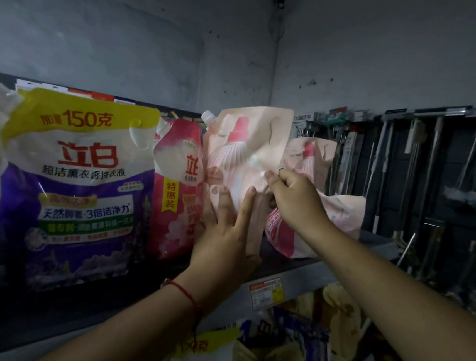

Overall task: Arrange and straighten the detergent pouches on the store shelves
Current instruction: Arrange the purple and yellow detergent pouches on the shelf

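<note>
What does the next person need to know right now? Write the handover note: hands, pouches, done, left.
Left hand: flat, fingers straight, pressing the front of the pale pink pouch, which stands upright on the top shelf.
Right hand: fingers curled, pinching that pouch's right edge.
Done: purple pouch and dark pink pouch stand upright to the left.
Left: steady and release the pale pink pouch; the pink-and-white pouches behind it at the right look slumped and crumpled and need straightening. Pouches on the lower shelf look jumbled.
</note>
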`<action>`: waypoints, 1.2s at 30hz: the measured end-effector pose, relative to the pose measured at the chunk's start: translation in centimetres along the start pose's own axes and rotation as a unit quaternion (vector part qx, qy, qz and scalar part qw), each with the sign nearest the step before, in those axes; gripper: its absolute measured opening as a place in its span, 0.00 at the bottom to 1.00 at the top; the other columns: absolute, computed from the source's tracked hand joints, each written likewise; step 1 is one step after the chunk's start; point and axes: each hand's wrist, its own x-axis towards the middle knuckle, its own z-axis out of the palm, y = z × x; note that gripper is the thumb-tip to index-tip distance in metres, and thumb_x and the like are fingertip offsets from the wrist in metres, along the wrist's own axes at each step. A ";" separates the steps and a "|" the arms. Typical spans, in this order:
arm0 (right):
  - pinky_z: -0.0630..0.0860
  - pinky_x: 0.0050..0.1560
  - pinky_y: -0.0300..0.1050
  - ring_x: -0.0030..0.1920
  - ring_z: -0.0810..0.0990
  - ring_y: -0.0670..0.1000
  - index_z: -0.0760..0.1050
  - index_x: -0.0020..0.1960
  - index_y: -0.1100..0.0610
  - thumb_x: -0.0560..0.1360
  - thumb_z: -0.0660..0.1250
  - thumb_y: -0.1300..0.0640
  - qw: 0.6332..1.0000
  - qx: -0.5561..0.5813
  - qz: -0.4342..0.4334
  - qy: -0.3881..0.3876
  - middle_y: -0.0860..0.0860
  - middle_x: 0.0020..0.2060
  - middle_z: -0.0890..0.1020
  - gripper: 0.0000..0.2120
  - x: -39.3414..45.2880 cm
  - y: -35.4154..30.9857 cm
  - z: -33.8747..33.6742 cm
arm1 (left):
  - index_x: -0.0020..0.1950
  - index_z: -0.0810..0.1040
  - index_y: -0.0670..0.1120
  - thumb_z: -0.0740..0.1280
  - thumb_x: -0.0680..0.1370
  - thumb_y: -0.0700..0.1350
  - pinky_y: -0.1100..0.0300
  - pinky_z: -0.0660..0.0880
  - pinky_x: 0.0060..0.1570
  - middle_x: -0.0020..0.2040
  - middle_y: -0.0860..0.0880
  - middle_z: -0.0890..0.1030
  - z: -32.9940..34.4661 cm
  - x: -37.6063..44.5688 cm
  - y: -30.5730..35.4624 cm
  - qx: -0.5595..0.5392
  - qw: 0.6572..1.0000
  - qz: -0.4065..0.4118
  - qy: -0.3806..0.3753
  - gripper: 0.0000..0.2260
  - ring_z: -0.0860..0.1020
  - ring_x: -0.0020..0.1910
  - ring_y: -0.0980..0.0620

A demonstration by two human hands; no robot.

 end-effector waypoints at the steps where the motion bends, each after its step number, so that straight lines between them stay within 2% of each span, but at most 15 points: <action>1: 0.78 0.41 0.52 0.35 0.80 0.56 0.74 0.37 0.60 0.81 0.62 0.49 1.000 -0.019 -0.007 -0.015 0.54 0.31 0.80 0.19 0.0 -0.2 -0.5 | 0.73 0.23 0.55 0.70 0.74 0.61 0.40 0.66 0.71 0.79 0.39 0.41 -0.2 0.1 -0.1 0.003 1.000 0.006 -0.001 0.54 0.44 0.77 0.32; 4: 0.71 0.37 0.46 0.34 0.76 0.50 0.74 0.38 0.58 0.81 0.61 0.49 0.988 -0.117 -0.046 -0.089 0.49 0.31 0.77 0.17 0.1 -0.6 -2.3 | 0.76 0.29 0.51 0.68 0.75 0.60 0.37 0.60 0.73 0.80 0.37 0.44 -0.9 0.0 0.1 0.022 1.000 0.018 0.002 0.50 0.43 0.78 0.31; 6: 0.67 0.36 0.45 0.37 0.75 0.49 0.77 0.43 0.56 0.81 0.61 0.50 0.968 -0.193 -0.072 -0.146 0.47 0.33 0.77 0.13 0.4 -0.8 -3.9 | 0.79 0.47 0.43 0.75 0.70 0.55 0.30 0.71 0.61 0.75 0.30 0.61 -1.2 -0.3 0.5 0.054 0.996 0.042 0.053 0.49 0.59 0.73 0.24; 8: 0.68 0.39 0.43 0.43 0.76 0.48 0.79 0.52 0.52 0.81 0.60 0.51 0.946 -0.250 -0.097 -0.181 0.44 0.39 0.78 0.11 0.9 -0.7 -5.8 | 0.76 0.60 0.40 0.77 0.66 0.54 0.30 0.74 0.55 0.71 0.30 0.69 -0.9 -0.4 0.7 0.068 0.991 0.072 0.089 0.45 0.67 0.68 0.23; 10: 0.72 0.47 0.45 0.51 0.77 0.51 0.78 0.61 0.51 0.81 0.59 0.51 0.925 -0.310 -0.117 -0.187 0.48 0.51 0.81 0.13 1.8 0.1 -7.6 | 0.77 0.63 0.43 0.69 0.69 0.58 0.34 0.69 0.64 0.75 0.33 0.65 -1.0 -0.5 1.5 0.073 0.986 0.111 0.101 0.40 0.64 0.73 0.28; 12: 0.74 0.57 0.51 0.61 0.76 0.55 0.74 0.68 0.49 0.81 0.59 0.51 0.905 -0.363 -0.110 -0.192 0.52 0.63 0.79 0.17 2.9 1.7 -8.9 | 0.78 0.64 0.46 0.63 0.72 0.58 0.38 0.63 0.72 0.78 0.38 0.62 -0.9 -0.5 2.9 0.089 0.975 0.170 0.112 0.36 0.59 0.77 0.34; 14: 0.72 0.63 0.55 0.68 0.70 0.59 0.69 0.72 0.46 0.80 0.58 0.49 0.884 -0.408 -0.092 -0.208 0.53 0.68 0.75 0.20 3.8 3.7 -9.7 | 0.78 0.65 0.46 0.61 0.73 0.57 0.40 0.63 0.73 0.77 0.40 0.65 -0.5 0.0 4.8 0.092 0.969 0.207 0.097 0.34 0.61 0.77 0.37; 16: 0.68 0.67 0.52 0.74 0.64 0.58 0.67 0.74 0.46 0.81 0.57 0.49 0.872 -0.422 -0.071 -0.238 0.53 0.72 0.71 0.22 4.6 5.2 -10.3 | 0.75 0.69 0.47 0.59 0.72 0.59 0.41 0.70 0.66 0.74 0.41 0.71 0.2 1.1 6.4 0.082 0.977 0.182 0.068 0.33 0.68 0.74 0.38; 18: 0.66 0.65 0.47 0.73 0.66 0.56 0.67 0.74 0.48 0.82 0.57 0.50 0.877 -0.395 -0.051 -0.269 0.52 0.74 0.68 0.21 5.0 6.3 -10.7 | 0.75 0.67 0.48 0.57 0.74 0.61 0.45 0.73 0.64 0.73 0.42 0.72 0.4 2.4 7.8 0.063 0.986 0.149 0.042 0.32 0.70 0.73 0.39; 21: 0.68 0.62 0.46 0.68 0.71 0.55 0.73 0.71 0.51 0.82 0.58 0.50 0.891 -0.345 -0.038 -0.293 0.52 0.73 0.70 0.19 6.3 8.6 -10.8 | 0.80 0.47 0.53 0.59 0.79 0.61 0.48 0.64 0.70 0.81 0.46 0.51 2.0 5.0 9.5 0.050 0.994 0.090 -0.024 0.35 0.54 0.79 0.44; 24: 0.75 0.50 0.44 0.52 0.78 0.51 0.80 0.61 0.56 0.82 0.57 0.49 0.890 -0.322 -0.037 -0.321 0.54 0.60 0.80 0.17 8.3 10.8 -10.1 | 0.80 0.41 0.54 0.61 0.79 0.60 0.48 0.68 0.67 0.80 0.47 0.47 3.8 6.5 11.0 0.037 0.996 0.052 -0.054 0.38 0.55 0.78 0.44; 26: 0.70 0.38 0.42 0.41 0.76 0.49 0.81 0.56 0.58 0.83 0.55 0.46 0.888 -0.306 -0.031 -0.341 0.54 0.50 0.82 0.21 9.6 11.4 -9.3 | 0.80 0.41 0.55 0.62 0.79 0.59 0.48 0.70 0.65 0.80 0.47 0.47 5.0 7.0 11.6 0.036 0.997 0.036 -0.050 0.37 0.54 0.78 0.44; 27: 0.69 0.37 0.41 0.41 0.76 0.49 0.81 0.54 0.59 0.82 0.54 0.44 0.889 -0.296 -0.024 -0.349 0.54 0.47 0.81 0.23 10.1 11.4 -8.7 | 0.80 0.41 0.56 0.61 0.80 0.59 0.50 0.70 0.64 0.80 0.47 0.47 5.4 7.0 11.9 0.042 0.998 0.030 -0.041 0.37 0.54 0.78 0.45; 31: 0.74 0.46 0.46 0.45 0.80 0.54 0.78 0.45 0.58 0.80 0.54 0.37 0.903 -0.224 0.018 -0.366 0.55 0.47 0.81 0.26 12.4 11.3 -5.7 | 0.74 0.42 0.58 0.61 0.80 0.58 0.53 0.72 0.61 0.79 0.48 0.51 6.1 6.9 12.8 0.044 0.999 0.007 0.007 0.32 0.59 0.75 0.46; 36: 0.79 0.57 0.55 0.53 0.82 0.62 0.73 0.60 0.64 0.81 0.56 0.40 0.891 -0.145 0.103 -0.418 0.63 0.55 0.80 0.26 14.0 10.6 -2.1 | 0.74 0.49 0.60 0.64 0.78 0.57 0.53 0.75 0.54 0.78 0.50 0.56 6.8 6.3 13.2 0.032 0.998 -0.024 0.043 0.31 0.66 0.71 0.46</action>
